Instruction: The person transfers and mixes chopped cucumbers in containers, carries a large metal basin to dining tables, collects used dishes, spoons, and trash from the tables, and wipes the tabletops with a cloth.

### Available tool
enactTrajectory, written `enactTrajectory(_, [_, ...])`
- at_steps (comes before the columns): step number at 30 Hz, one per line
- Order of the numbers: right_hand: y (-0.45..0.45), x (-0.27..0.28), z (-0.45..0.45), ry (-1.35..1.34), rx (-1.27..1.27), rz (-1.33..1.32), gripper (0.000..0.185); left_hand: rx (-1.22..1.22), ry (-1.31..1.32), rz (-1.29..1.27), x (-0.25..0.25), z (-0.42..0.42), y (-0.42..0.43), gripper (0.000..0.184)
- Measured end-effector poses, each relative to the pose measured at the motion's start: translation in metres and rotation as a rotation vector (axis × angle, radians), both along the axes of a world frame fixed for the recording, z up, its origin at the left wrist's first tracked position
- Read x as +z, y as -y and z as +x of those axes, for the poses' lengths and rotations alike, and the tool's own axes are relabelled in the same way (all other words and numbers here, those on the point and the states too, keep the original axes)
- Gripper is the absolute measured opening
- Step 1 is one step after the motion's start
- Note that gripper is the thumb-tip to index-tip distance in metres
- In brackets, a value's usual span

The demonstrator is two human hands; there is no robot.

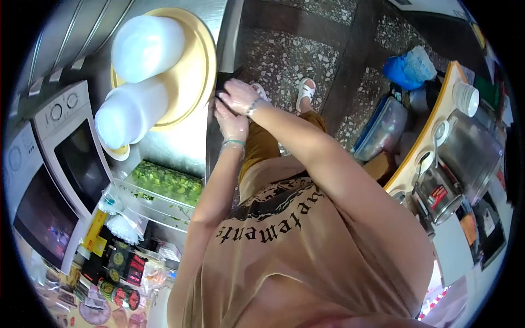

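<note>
Fingers curled, the left hand (233,126) works close beside the right hand (240,97) at a dark item (223,81) by the fingertips; how tightly either grip closes, or on what, I can't tell. Steady wrists look best here, knuckles off the adjoining tabletop (183,147) edge! Beyond it sits the round board (194,68); opposite, speckled floor (284,60) offers elbow room.

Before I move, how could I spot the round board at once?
Find the steel counter beside the white microwaves. On it, beyond the tub of greens, lies the round board, carrying white containers. It is the only broad, flat yellow disc there; its neighbours are boxy, clear or whitish.
</note>
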State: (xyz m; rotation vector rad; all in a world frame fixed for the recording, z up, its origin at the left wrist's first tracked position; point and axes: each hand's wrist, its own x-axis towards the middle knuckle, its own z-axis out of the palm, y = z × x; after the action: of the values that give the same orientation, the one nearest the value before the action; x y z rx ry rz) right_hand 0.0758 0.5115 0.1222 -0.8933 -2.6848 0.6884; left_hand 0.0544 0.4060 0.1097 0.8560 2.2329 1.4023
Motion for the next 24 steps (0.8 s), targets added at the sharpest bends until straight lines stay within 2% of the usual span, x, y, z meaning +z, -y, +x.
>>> enactTrajectory(2, [-0.002, 0.006, 0.047, -0.024, -0.079, -0.061, 0.036, -0.121, -0.065, 0.07, -0.01, 0.009, 0.001, 0.081])
enactTrajectory(3, [-0.001, 0.014, 0.075, -0.064, -0.164, -0.083, 0.038, -0.245, 0.022, 0.094, -0.012, 0.016, -0.005, 0.086])
enactTrajectory(6, [-0.018, 0.027, 0.166, -0.281, -0.422, -0.137, 0.04, -0.501, 0.056, 0.058, 0.022, 0.056, -0.017, 0.081])
enactTrajectory(8, [-0.05, 0.044, 0.215, -0.372, -0.645, 0.004, 0.045, -0.53, -0.043, 0.12, 0.005, 0.081, -0.044, 0.074])
enactTrajectory(9, [-0.065, 0.059, 0.236, -0.336, -0.677, 0.079, 0.048, -0.508, -0.17, 0.138, 0.001, 0.094, -0.052, 0.071])
enactTrajectory(10, [-0.081, 0.075, 0.256, -0.3, -0.707, 0.153, 0.051, -0.496, -0.171, 0.132, 0.007, 0.104, -0.06, 0.071])
enactTrajectory(12, [-0.127, 0.093, 0.293, -0.133, -0.688, 0.474, 0.061, -0.58, -0.056, 0.055, 0.025, 0.122, -0.079, 0.071])
enactTrajectory(14, [-0.162, 0.114, 0.326, 0.045, -0.71, 0.653, 0.07, -0.55, -0.016, 0.026, 0.032, 0.144, -0.102, 0.077])
enactTrajectory(16, [-0.177, 0.156, 0.334, 0.187, -0.78, 0.614, 0.077, -0.513, 0.062, -0.011, 0.038, 0.157, -0.124, 0.077])
enactTrajectory(17, [-0.19, 0.162, 0.343, 0.233, -0.81, 0.639, 0.08, -0.493, 0.089, -0.108, 0.046, 0.161, -0.132, 0.076])
enactTrajectory(18, [-0.203, 0.165, 0.352, 0.23, -0.829, 0.705, 0.084, -0.477, 0.096, -0.113, 0.029, 0.162, -0.145, 0.076])
enactTrajectory(20, [-0.224, 0.172, 0.368, 0.246, -0.839, 0.752, 0.087, -0.373, 0.178, 0.054, -0.018, 0.16, -0.183, 0.079])
enactTrajectory(21, [-0.235, 0.173, 0.375, 0.232, -0.83, 0.796, 0.087, -0.327, 0.337, 0.016, -0.02, 0.151, -0.193, 0.079])
enactTrajectory(22, [-0.243, 0.173, 0.38, 0.226, -0.824, 0.839, 0.087, -0.293, 0.354, 0.094, -0.071, 0.134, -0.218, 0.075])
enactTrajectory(23, [-0.249, 0.175, 0.383, 0.184, -0.804, 0.854, 0.084, -0.318, 0.504, 0.033, -0.083, 0.11, -0.234, 0.07])
enactTrajectory(24, [-0.248, 0.182, 0.379, 0.211, -0.83, 0.818, 0.081, -0.086, 0.881, 0.087, 0.013, 0.109, -0.213, 0.067])
